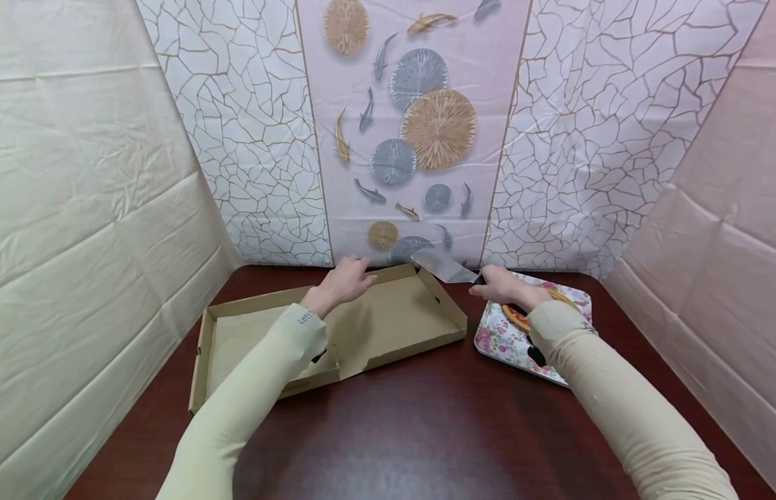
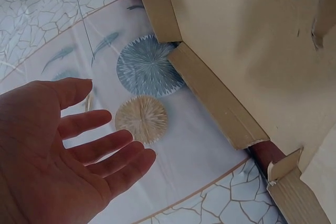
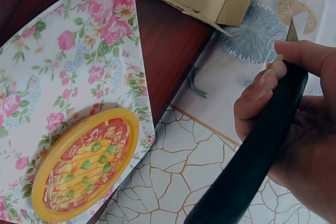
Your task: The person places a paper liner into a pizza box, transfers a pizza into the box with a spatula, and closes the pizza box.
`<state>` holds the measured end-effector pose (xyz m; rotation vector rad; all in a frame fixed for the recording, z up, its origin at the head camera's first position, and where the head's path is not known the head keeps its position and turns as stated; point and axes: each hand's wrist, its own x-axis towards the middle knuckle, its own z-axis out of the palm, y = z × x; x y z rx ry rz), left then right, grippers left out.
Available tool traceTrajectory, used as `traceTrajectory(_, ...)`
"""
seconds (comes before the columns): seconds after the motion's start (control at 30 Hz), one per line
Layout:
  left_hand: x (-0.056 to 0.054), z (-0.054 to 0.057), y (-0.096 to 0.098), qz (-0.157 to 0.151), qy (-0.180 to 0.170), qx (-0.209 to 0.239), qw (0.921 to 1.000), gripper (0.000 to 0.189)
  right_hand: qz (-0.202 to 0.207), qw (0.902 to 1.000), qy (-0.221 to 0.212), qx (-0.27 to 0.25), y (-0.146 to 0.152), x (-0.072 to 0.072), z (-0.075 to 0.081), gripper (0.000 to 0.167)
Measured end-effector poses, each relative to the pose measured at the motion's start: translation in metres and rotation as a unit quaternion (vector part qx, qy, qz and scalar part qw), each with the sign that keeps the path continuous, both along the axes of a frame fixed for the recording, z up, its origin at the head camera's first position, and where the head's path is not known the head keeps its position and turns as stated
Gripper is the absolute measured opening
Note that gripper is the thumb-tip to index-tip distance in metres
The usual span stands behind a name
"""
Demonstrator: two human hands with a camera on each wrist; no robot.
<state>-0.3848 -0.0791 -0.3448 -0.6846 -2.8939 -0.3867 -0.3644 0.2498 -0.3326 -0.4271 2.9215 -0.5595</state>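
My right hand (image 1: 505, 286) grips a spatula by its black handle (image 3: 252, 145). The broad flat metal blade (image 1: 444, 266) points left, raised near the back corner of an open cardboard pizza box (image 1: 394, 316). Below my right forearm lies a floral tray (image 3: 58, 72) bearing a toy-like pizza (image 3: 86, 166) with a yellow rim, red and yellow topping and green dots. In the head view the forearm partly hides both. My left hand (image 1: 342, 283) hovers over the box's back side, empty, its fingers loosely extended and spread in the left wrist view.
A pale sheet (image 1: 244, 340) lines the left half of the box. Box and tray stand on a dark red-brown table (image 1: 388, 430). Behind rises a patterned cloth backdrop (image 1: 419, 125), and plain beige cloth walls (image 1: 100, 194) close off both sides.
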Motion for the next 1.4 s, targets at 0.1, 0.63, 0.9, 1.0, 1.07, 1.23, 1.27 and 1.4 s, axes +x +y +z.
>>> traceTrajectory(0.1, 0.001, -0.001, 0.004, -0.004, -0.002, 0.006, 1.0, 0.042, 0.001, 1.0, -0.005, -0.002, -0.002, 0.0, 0.0, 0.034)
traceTrajectory(0.63, 0.004, -0.006, 0.022, -0.004, -0.017, 0.009, 0.9998, 0.045, -0.006, 0.9998, -0.019, -0.008, -0.008, -0.001, 0.0, 0.032)
traceTrajectory(0.9, 0.004, -0.007, 0.028, -0.006, -0.023, 0.015, 0.9996, 0.049, -0.011, 0.9994, -0.026, -0.022, -0.01, 0.0, 0.001, 0.028)
traceTrajectory(1.0, 0.004, -0.008, 0.03, -0.01, -0.018, 0.016, 0.9997, 0.048, -0.014, 0.9993, -0.026, -0.025, -0.011, -0.001, 0.001, 0.024)
traceTrajectory(1.07, 0.004, -0.009, 0.032, -0.012, -0.015, 0.012, 0.9997, 0.047, -0.015, 0.9993, -0.025, -0.025, -0.012, -0.002, 0.0, 0.023)
traceTrajectory(1.23, 0.003, -0.013, 0.035, -0.014, -0.011, 0.01, 0.9998, 0.047, -0.017, 0.9996, -0.014, -0.019, -0.015, -0.002, 0.0, 0.022)
traceTrajectory(1.27, 0.002, -0.013, 0.035, -0.014, -0.012, 0.01, 0.9998, 0.047, -0.018, 0.9996, -0.014, -0.017, -0.016, -0.002, 0.0, 0.022)
traceTrajectory(1.4, 0.002, -0.014, 0.038, -0.018, -0.016, 0.013, 0.9996, 0.045, -0.022, 0.9994, -0.02, -0.015, -0.017, -0.004, 0.0, 0.022)
